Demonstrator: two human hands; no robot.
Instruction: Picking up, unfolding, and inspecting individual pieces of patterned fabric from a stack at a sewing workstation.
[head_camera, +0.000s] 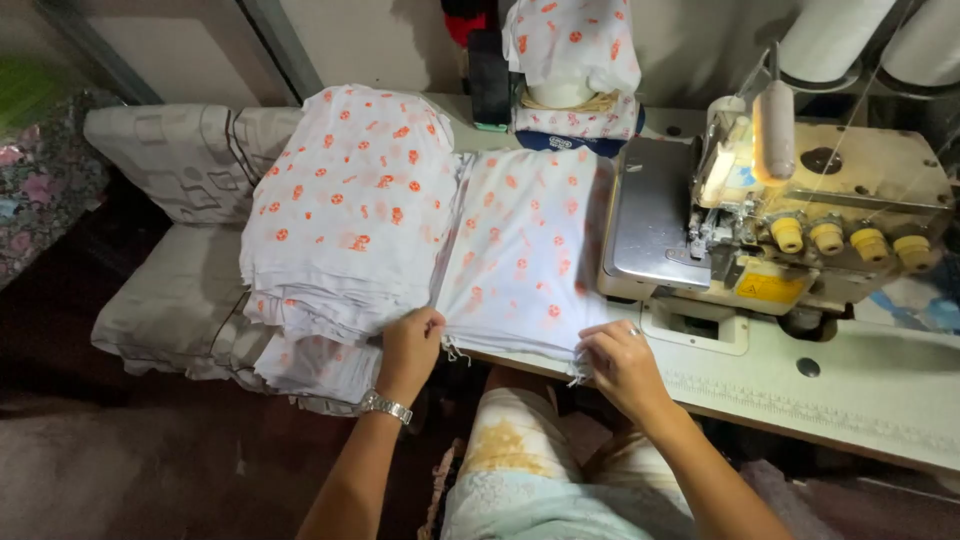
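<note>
We pinch the near edge of the flat white orange-printed fabric piece (520, 250) with left hand (410, 345) and right hand (620, 365), fingers closed on it, squaring it on the sewing table (850, 390) beside the stacked pieces (345, 210) and overlock machine (800, 220).

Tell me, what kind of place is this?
Likely a small sewing workshop: an overlock sewing machine on a work table, thread cones behind it, and a tall stack of cut printed fabric pieces beside it.
</note>
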